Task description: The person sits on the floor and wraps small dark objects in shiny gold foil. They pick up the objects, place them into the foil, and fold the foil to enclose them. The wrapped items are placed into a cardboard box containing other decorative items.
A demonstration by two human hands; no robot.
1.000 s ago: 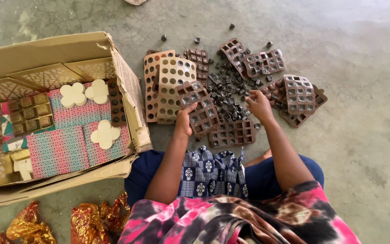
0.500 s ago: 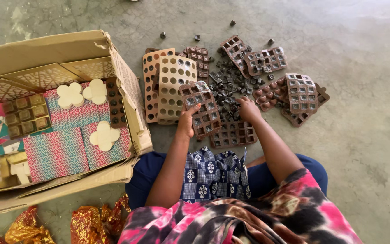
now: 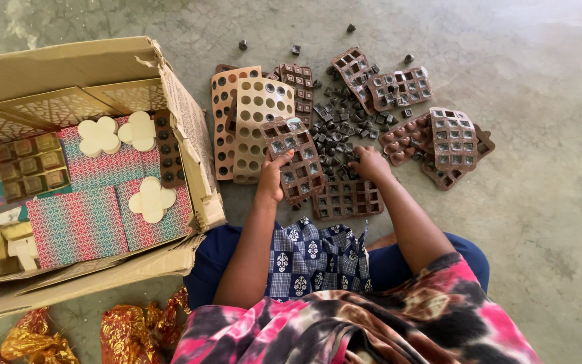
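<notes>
Seen from above, seated on a grey concrete floor (image 3: pixel 540 202), with a checked blue cloth (image 3: pixel 318 259) across the lap. Left hand (image 3: pixel 269 180) just left of frame centre, thumb and fingers clamped on the lower left edge of a brown square-cavity mould tray (image 3: pixel 298 162), held tilted above the floor with some cavities showing shiny filled pieces. Right hand (image 3: pixel 370 164) right of centre, fingers curled down into the pile of loose dark chocolate pieces (image 3: pixel 335 131); cannot tell whether pinching a piece or merely resting, since the fingertips are hidden. Directly below the held tray, another brown mould (image 3: pixel 348 197) flat on the floor. Upper centre, two tan round-hole moulds (image 3: pixel 257 125) overlapping; upper right, more brown moulds (image 3: pixel 399 87), and a stack with heart cavities at right (image 3: pixel 449 145). Left third of the frame filled by an open cardboard box (image 3: pixel 190 135) holding patterned packets and pale flower-shaped cutouts (image 3: pixel 149 199). Lower left corner, crumpled gold and red foil (image 3: pixel 126 334). Likely risks from here: held only at one edge, so apt to flex or tip and shed filled pieces onto the bare floor; scattered strays near the top edge easily lost or dirtied; an elbow sweep likely to knock the flat mould below or push the pile outward.
</notes>
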